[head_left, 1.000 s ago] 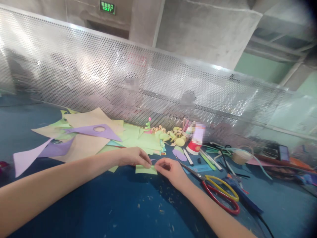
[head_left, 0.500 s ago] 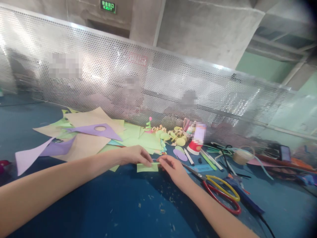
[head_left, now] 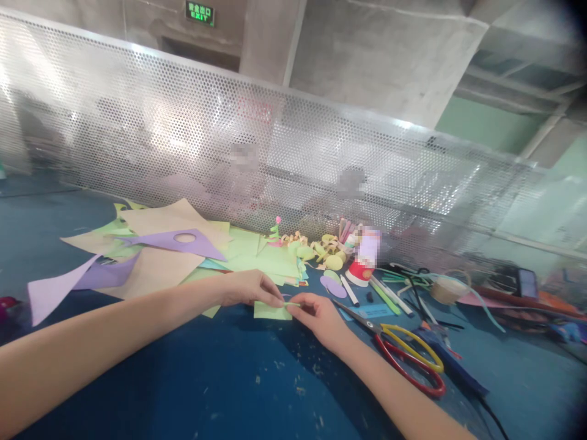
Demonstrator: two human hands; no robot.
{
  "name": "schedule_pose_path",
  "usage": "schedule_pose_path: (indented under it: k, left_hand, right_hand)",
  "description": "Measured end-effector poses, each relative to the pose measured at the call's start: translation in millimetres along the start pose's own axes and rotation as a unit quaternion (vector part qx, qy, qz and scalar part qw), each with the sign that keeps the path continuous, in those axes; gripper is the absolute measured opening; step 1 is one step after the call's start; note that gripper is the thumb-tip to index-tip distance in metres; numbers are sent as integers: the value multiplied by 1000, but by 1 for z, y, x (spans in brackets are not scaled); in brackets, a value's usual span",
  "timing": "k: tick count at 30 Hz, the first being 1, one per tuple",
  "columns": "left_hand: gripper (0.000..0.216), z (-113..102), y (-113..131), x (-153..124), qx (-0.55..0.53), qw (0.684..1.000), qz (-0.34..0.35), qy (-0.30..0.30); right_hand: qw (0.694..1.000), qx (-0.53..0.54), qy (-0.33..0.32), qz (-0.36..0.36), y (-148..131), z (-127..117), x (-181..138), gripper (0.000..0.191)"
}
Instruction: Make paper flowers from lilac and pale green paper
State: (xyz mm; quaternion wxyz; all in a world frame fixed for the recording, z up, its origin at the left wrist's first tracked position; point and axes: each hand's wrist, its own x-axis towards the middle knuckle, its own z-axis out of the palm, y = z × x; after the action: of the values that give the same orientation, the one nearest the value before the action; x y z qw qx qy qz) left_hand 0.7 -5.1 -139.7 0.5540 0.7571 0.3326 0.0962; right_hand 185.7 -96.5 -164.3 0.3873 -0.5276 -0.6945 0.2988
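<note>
A small light-green piece of paper [head_left: 271, 311] is held between both hands, just above the blue table [head_left: 220, 379]. My left hand [head_left: 252, 288] pinches its upper edge, thumb and fingers together. At its right end, my right hand [head_left: 321, 318] grips the paper between thumb and fingertips. A narrow raised strip or fold runs along the paper's top edge; its exact shape is too small to tell. Close to the right wrist lie scissors [head_left: 408, 354] with one yellow and one red handle, beside a blue ruler-like strip [head_left: 373, 311].
Cut paper sheets [head_left: 156, 269] in beige, purple and green spread at the left back. Curled paper pieces [head_left: 330, 250], a red-and-white cup [head_left: 360, 273] and markers [head_left: 387, 296] stand or lie behind the right hand. A tape roll [head_left: 447, 288] sits further right. A perforated metal screen [head_left: 298, 159] closes the back.
My right hand has shifted slightly down, its fingertips now lower on the paper's right end. The left hand has stayed almost in place.
</note>
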Motion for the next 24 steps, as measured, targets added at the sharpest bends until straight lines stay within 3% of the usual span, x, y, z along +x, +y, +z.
schedule_pose_path:
  k: [4,12,18,24]
  left_hand:
    - [41,-1,1,0,8,1000,-11,0]
    - [31,3,-5,5,-6,998,65,10]
    - [38,2,0,0,-21,1000,-2,-4]
    - [37,2,1,0,-39,999,-26,-12]
  right_hand:
    - [1000,1,2,-9,1,1,0,25]
    - [999,38,1,18,0,-1,1,24]
    - [998,56,-6,27,0,0,1,23]
    - [998,54,-11,20,2,0,2,22]
